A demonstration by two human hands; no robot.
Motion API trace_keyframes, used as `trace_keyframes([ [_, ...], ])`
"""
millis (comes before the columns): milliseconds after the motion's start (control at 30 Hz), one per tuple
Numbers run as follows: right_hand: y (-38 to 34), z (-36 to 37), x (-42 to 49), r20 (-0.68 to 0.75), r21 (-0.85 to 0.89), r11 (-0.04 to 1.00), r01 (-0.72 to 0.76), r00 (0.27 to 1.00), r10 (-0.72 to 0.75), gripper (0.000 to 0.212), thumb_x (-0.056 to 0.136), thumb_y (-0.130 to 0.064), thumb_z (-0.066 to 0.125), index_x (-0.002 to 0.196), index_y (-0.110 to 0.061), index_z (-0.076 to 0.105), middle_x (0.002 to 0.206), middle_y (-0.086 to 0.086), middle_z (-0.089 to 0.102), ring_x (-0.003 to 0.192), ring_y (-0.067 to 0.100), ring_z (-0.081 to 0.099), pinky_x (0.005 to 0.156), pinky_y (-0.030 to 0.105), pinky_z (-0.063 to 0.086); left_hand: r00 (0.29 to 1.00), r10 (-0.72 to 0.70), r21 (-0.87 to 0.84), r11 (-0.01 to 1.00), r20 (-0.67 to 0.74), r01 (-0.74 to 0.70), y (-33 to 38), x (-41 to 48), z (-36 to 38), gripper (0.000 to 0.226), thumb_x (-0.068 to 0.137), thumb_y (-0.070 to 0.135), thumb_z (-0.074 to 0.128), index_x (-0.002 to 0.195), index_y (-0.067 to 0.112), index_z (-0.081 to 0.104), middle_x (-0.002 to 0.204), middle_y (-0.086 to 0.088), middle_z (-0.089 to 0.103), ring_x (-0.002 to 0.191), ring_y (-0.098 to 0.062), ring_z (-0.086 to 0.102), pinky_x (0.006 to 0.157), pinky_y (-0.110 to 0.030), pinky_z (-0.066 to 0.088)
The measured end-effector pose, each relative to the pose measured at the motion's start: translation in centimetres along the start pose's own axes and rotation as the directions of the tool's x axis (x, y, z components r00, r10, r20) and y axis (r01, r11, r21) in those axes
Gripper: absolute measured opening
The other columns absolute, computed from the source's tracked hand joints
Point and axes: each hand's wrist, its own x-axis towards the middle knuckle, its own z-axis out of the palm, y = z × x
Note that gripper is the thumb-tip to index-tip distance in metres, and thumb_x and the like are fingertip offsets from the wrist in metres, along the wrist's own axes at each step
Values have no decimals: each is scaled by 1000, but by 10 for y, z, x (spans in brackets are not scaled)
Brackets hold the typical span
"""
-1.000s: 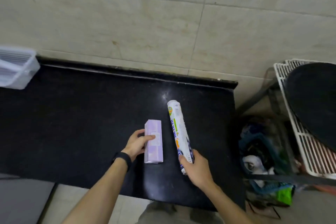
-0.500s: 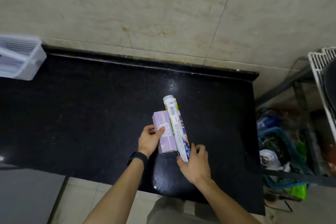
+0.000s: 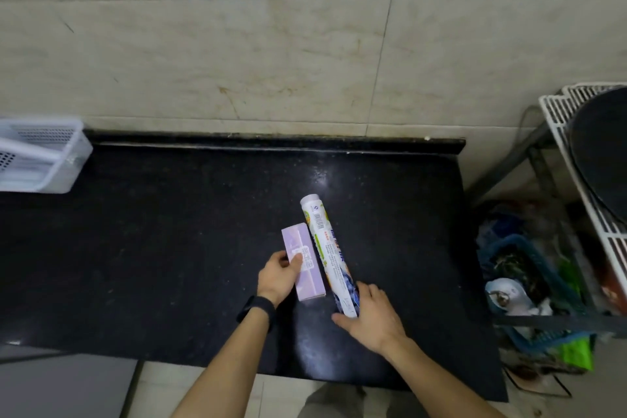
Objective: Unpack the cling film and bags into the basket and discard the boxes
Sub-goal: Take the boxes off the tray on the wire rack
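Observation:
A lilac box (image 3: 303,263) lies flat on the black countertop (image 3: 169,248), long side running away from me. My left hand (image 3: 278,276) grips its left side, thumb on top near the white label. Touching its right side lies a long white printed cling film pack (image 3: 328,253). My right hand (image 3: 369,316) holds the pack's near end, fingers wrapped around it. A white perforated plastic basket (image 3: 40,156) stands at the counter's far left edge, well away from both hands.
A tiled wall rises behind the counter. Past the counter's right edge, a blue bin (image 3: 529,285) with rubbish sits on the floor. A white wire rack (image 3: 583,159) carrying a dark round pan (image 3: 604,153) stands at the far right.
The cling film pack has been slid left until it touches the lilac box. Both hands have kept their hold. The camera view shifted slightly.

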Motion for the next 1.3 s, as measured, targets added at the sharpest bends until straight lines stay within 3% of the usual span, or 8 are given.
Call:
trace_keyframes([
  [133,11,-38,-11,-5,-92,992,89,996,-90,70,89,-63,48,142,-18,45,141,4,46,129,26,42,107,39,40,986,159,338,932,-54,-132,17,-14,9,74,89,56,40,150,14,30,150,-17,39,137,-34,36,113,-41,31],
  [267,38,-110,-32,-235,-127,967,220,941,-245,57,97,-52,47,144,-20,49,155,-3,38,141,20,34,113,37,36,857,515,672,621,39,-404,61,-39,32,72,88,57,36,150,18,32,156,-13,32,143,-31,28,115,-45,26],
  [433,91,-228,-83,-539,-178,956,232,790,-292,54,99,-51,46,144,-22,50,159,-6,33,146,14,27,116,32,31,671,719,700,384,182,-602,165,-76,84,68,90,57,34,150,24,36,159,-8,30,147,-31,22,116,-52,23],
  [567,148,-312,-120,-803,-152,970,189,549,-233,50,94,-46,51,134,-17,61,151,1,47,140,20,40,113,33,37,459,853,664,197,247,-722,258,-124,137,67,91,58,30,150,26,36,159,-5,30,148,-29,21,118,-49,20],
  [767,239,-393,-141,-869,17,1000,-21,494,26,54,94,-45,57,142,-22,50,157,-1,35,145,21,27,111,41,36,277,908,579,48,314,-814,353,-185,225,64,95,59,29,152,30,29,160,-3,27,149,-25,16,120,-47,17],
  [900,281,-419,-128,-840,69,987,-147,525,137,65,92,-52,53,147,-18,41,162,5,22,146,27,18,117,43,25,315,873,567,55,372,-822,374,-200,276,64,96,59,28,154,33,22,163,0,18,151,-23,5,122,-47,8],
  [1100,308,-410,-98,-720,146,978,-149,662,208,88,86,-66,55,156,-25,20,164,17,6,145,43,15,115,51,25,521,733,588,204,438,-783,362,-189,323,65,96,61,27,154,36,18,164,0,13,151,-29,0,121,-50,4],
  [1300,328,-380,-77,-814,87,992,-89,568,122,86,86,-49,64,156,-28,18,163,14,9,133,47,35,101,50,42,533,751,620,213,390,-755,348,-185,330,66,94,64,21,155,39,12,165,5,6,152,-24,-3,122,-45,3],
])
